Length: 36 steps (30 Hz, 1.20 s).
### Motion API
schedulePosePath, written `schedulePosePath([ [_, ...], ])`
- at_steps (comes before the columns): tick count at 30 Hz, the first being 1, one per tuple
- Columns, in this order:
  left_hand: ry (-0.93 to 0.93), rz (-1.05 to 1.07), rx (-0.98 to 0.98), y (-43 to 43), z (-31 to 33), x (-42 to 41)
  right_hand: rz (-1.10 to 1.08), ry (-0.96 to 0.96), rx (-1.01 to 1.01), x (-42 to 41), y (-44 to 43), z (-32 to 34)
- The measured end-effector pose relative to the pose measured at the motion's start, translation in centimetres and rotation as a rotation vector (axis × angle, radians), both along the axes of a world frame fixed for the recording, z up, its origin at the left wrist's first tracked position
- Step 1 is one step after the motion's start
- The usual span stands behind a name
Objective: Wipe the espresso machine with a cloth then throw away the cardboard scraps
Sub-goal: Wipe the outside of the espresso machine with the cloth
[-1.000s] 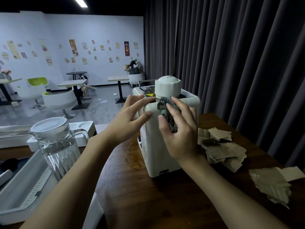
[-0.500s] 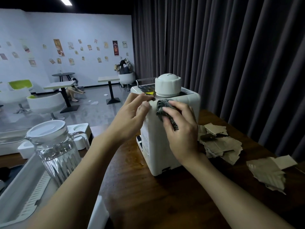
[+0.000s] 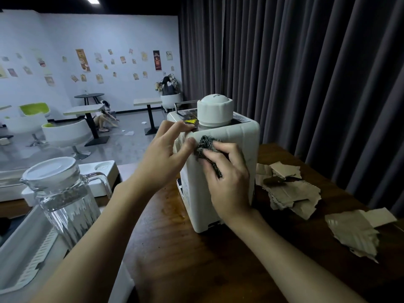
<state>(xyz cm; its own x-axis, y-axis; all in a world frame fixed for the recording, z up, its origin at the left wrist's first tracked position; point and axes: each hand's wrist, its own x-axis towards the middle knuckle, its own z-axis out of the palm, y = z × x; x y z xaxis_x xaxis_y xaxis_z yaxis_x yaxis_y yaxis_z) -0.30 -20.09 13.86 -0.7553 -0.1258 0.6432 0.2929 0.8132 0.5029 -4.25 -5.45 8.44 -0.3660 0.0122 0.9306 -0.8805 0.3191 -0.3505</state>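
Pressing a bunched dark cloth (image 3: 205, 143) against the near face of the white espresso machine (image 3: 237, 136), the right hand (image 3: 228, 184) has its fingers (image 3: 222, 148) curled over the fabric, grasping it high on the panel, just below the top edge. The left hand (image 3: 165, 157) rests on the machine's upper left corner. Its fingers lie nearly straight across the top rim and its thumb touches the near face just beside the cloth, released rather than clenched. The cloth looks like a checked weave, though the dim light makes that uncertain. The machine stands upright on the brown counter (image 3: 196, 263). Torn cardboard scraps (image 3: 291, 193) lie on the counter to its right, one heap just beside the machine and another nearer the right end. A lidded glass pitcher (image 3: 65, 193) stands to the left.
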Motion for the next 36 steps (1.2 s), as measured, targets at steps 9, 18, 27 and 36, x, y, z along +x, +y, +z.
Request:
schedulePosePath([
  [9,-0.025,0.033,-0.017,0.1,0.0,0.2,-0.045,-0.096,-0.179,-3.5,4.1,1.0],
  [18,-0.035,0.021,-0.01,-0.2,0.2,0.1,-0.114,-0.142,-0.202,-3.4,4.1,0.3],
  [27,-0.039,-0.002,-0.023,-0.7,0.2,0.2,0.026,-0.135,-0.168,0.2,0.4,-0.4],
  [36,-0.038,-0.017,-0.009,-0.8,0.2,0.3,0.119,-0.073,-0.016,1.1,-0.4,-0.9],
])
